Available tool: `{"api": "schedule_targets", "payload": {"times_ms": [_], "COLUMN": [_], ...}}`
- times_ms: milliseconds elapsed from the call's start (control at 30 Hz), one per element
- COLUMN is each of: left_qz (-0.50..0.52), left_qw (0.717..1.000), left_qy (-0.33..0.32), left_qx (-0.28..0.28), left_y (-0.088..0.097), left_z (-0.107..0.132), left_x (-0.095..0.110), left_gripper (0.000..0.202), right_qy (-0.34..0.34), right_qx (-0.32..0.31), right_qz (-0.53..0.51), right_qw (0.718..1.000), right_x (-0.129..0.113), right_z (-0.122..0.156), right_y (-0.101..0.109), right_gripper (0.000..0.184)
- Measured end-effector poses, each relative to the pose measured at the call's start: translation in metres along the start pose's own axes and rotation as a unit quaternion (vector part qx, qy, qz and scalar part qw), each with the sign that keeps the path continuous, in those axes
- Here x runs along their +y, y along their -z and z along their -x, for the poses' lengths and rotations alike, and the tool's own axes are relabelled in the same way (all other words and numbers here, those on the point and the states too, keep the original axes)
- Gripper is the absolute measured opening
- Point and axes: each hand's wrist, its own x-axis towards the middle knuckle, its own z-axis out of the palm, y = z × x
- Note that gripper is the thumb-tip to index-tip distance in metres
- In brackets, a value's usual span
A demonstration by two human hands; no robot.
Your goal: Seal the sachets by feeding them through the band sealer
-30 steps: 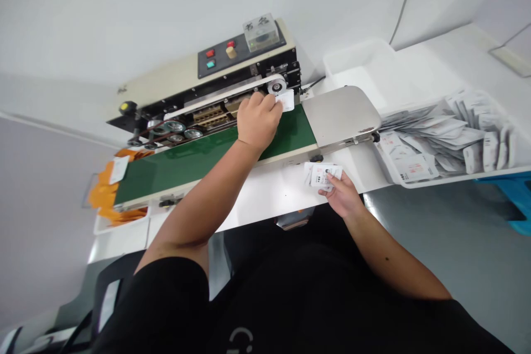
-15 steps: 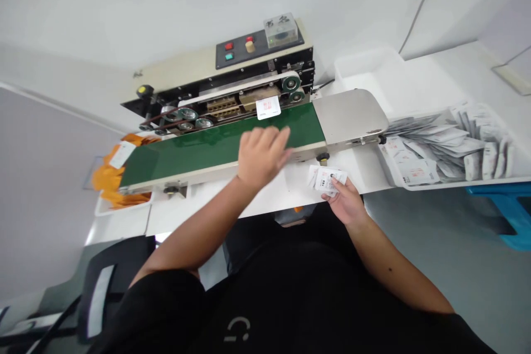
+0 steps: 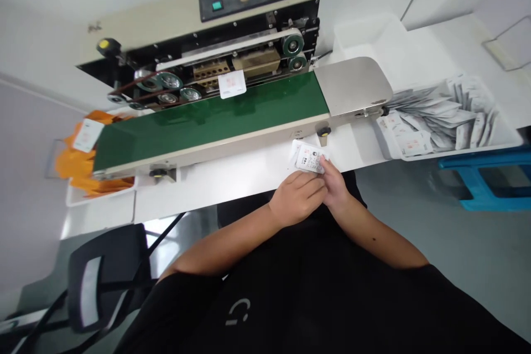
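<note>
Both my hands meet at the white table's near edge. My right hand (image 3: 338,191) grips a small stack of white printed packets (image 3: 307,157). My left hand (image 3: 296,197) is curled against the same stack, its fingers pinching at the packets. In front of them runs a sealing machine (image 3: 207,16) with a green conveyor belt (image 3: 207,121). One white packet (image 3: 232,83) rides along the belt's far edge under the sealing rollers. Another packet (image 3: 87,134) lies at the belt's left end.
A white tray (image 3: 456,146) full of loose packets sits at the right. A bin with orange pouches (image 3: 74,163) stands at the left end of the belt. A metal infeed plate (image 3: 352,88) adjoins the belt. A black chair (image 3: 103,276) is lower left, a blue stool (image 3: 485,177) right.
My left hand left the packet at the rollers and drew back to the stack in my right hand. The released packet has travelled left along the belt.
</note>
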Motion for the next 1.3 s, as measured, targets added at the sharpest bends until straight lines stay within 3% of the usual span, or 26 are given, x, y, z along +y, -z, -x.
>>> {"api": "schedule_targets", "payload": {"times_ms": [167,267,367,567,867,967,1167,1300], "left_qz": [-0.037,-0.068,-0.085,-0.085,-0.148,-0.157,-0.137,-0.078], "left_qw": [0.995,0.984,0.978,0.986,0.985,0.984,0.982,0.992], "left_qy": [0.080,0.142,0.163,0.117,-0.025,-0.028,0.033,0.005], "left_qx": [-0.051,-0.084,-0.095,-0.087,-0.082,-0.083,-0.123,-0.094], "left_y": [-0.002,-0.007,-0.010,-0.003,0.007,0.005,0.004,0.014], "left_z": [-0.001,-0.005,-0.007,-0.007,-0.012,-0.014,-0.027,-0.035], "left_x": [-0.004,-0.007,-0.010,-0.015,-0.034,-0.038,-0.040,-0.051], "left_gripper": [0.034,0.050,0.052,0.031,0.029,0.030,0.030,0.032], "right_qy": [-0.038,-0.027,0.004,0.002,-0.037,-0.054,-0.060,-0.051], "right_qx": [-0.025,-0.013,-0.005,-0.034,-0.060,-0.055,0.016,0.032], "right_qz": [-0.030,-0.031,-0.038,-0.070,-0.110,-0.122,-0.156,-0.133], "right_qw": [0.999,0.999,0.999,0.997,0.991,0.990,0.986,0.989], "right_x": [0.005,0.009,0.010,0.008,0.004,0.004,0.006,0.003], "right_z": [0.003,0.002,0.003,0.005,0.000,-0.001,-0.007,-0.010], "right_y": [0.001,-0.001,-0.005,-0.009,-0.005,-0.004,-0.001,0.001], "right_gripper": [0.040,0.040,0.037,0.038,0.041,0.035,0.017,0.012]}}
